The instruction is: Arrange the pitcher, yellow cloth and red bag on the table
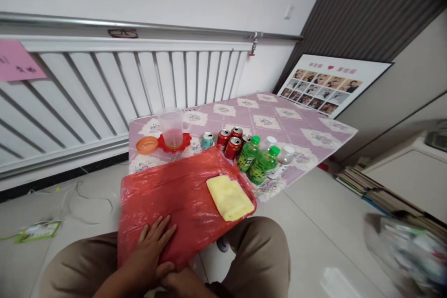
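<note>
A red plastic bag [164,195] lies spread over the near part of the table, its near side hanging toward my lap. My left hand [153,244] rests flat on it with the fingers apart. Close by, at the bag's near edge, is my right hand [183,281]; its fingers are hidden, so its grip does not show. A folded yellow cloth [230,198] lies on the bag's right part. Beyond the bag stand several red cans [233,148], a light-blue can [207,141] and two green bottles [262,167].
A clear plastic pitcher [172,132] stands on a red scalloped dish [185,142] beside an orange bowl [147,145]. Clear jars with white lids [287,152] stand right of the bottles. Behind the floral-covered table [265,122] is a white radiator [139,74]. A photo board [317,84] leans at the right.
</note>
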Tool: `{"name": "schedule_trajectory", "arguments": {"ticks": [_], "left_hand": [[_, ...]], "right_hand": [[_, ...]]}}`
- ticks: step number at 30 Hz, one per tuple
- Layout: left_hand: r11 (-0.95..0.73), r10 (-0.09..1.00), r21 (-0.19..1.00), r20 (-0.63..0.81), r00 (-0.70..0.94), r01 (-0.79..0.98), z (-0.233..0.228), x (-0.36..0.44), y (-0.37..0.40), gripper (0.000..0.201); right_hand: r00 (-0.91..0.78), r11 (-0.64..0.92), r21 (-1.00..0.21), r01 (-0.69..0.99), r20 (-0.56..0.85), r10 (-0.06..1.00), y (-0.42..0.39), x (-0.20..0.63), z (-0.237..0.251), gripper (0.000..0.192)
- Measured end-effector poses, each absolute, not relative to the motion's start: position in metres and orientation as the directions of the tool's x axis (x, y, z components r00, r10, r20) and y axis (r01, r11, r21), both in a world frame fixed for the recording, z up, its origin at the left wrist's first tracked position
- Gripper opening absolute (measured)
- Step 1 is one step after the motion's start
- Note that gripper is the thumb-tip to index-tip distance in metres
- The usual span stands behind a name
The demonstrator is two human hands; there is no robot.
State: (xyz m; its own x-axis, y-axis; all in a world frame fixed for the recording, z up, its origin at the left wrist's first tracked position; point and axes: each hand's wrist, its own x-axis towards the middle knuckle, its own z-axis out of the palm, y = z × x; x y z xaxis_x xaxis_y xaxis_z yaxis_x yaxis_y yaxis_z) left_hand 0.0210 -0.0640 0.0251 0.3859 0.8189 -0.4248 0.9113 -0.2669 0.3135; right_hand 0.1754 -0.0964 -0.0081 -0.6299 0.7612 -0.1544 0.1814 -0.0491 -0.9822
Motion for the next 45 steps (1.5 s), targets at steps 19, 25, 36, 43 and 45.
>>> {"name": "schedule_trajectory", "arguments": {"ticks": [19,25,36,43,45], "left_hand": [[-0.279,0.848,0.112,-0.437,0.299,0.954,0.001,0.032,-0.066,0.107],[-0.301,0.915,0.324,-0.168,0.367,0.897,0.002,0.004,-0.032,0.062],[-0.184,0.96,0.146,-0.185,0.209,0.972,-0.001,0.017,0.083,0.071],[-0.063,0.984,0.053,-0.161,0.071,0.997,-0.012,-0.033,0.104,0.08],[-0.062,0.984,0.078,-0.161,0.074,0.995,-0.01,-0.037,0.106,0.081]], "right_hand": [[-0.115,0.021,-0.346,0.938,-0.253,0.961,0.022,0.34,0.043,0.074],[-0.127,0.004,-0.415,0.91,-0.269,0.955,0.022,0.343,0.062,0.074],[-0.253,0.117,-0.423,0.899,-0.282,0.925,0.128,0.309,0.054,0.079],[-0.151,0.017,-0.373,0.928,-0.333,0.931,0.155,0.349,0.032,0.079],[-0.142,0.014,-0.364,0.931,-0.326,0.935,0.153,0.345,0.035,0.076]]}}
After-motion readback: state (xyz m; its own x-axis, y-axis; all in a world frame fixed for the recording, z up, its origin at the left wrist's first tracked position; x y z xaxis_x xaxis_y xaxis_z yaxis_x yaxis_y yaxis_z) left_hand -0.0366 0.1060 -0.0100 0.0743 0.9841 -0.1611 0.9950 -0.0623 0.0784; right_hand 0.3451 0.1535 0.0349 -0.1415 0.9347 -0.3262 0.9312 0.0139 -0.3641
